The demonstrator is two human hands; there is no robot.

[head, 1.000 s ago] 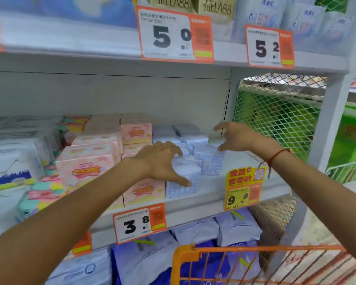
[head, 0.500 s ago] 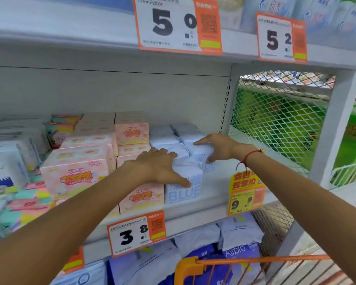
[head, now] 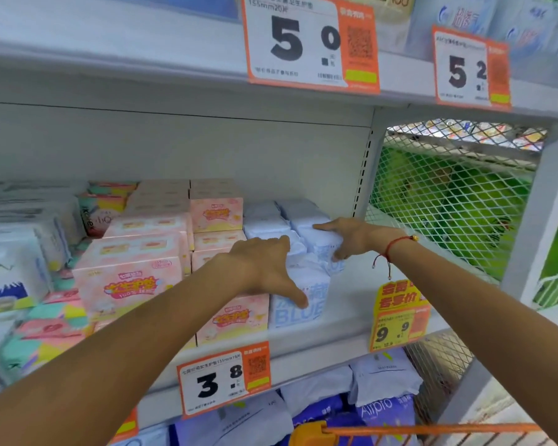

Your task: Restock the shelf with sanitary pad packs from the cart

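Pale blue sanitary pad packs printed "BLUE" stand in two rows on the middle shelf (head: 345,304). My left hand (head: 264,268) lies over the top of the front blue pack (head: 303,304), fingers spread, thumb down its front face. My right hand (head: 348,236) grips a second blue pack (head: 322,243) just behind it, fingers over its top and thumb on its front. More blue packs (head: 271,220) fill the rows behind. Only the orange rim of the cart (head: 400,431) shows at the bottom.
Pink boxed packs (head: 132,275) stand to the left of the blue ones. White mesh (head: 448,194) closes the shelf's right end. Price tags hang on the shelf edges (head: 223,378). The lower shelf holds blue and white Airpro bags (head: 380,391).
Both hands have reached deeper and lower onto the blue packs. My right hand, open in the air a second ago, has come down and closed round the second pack. The view has moved closer.
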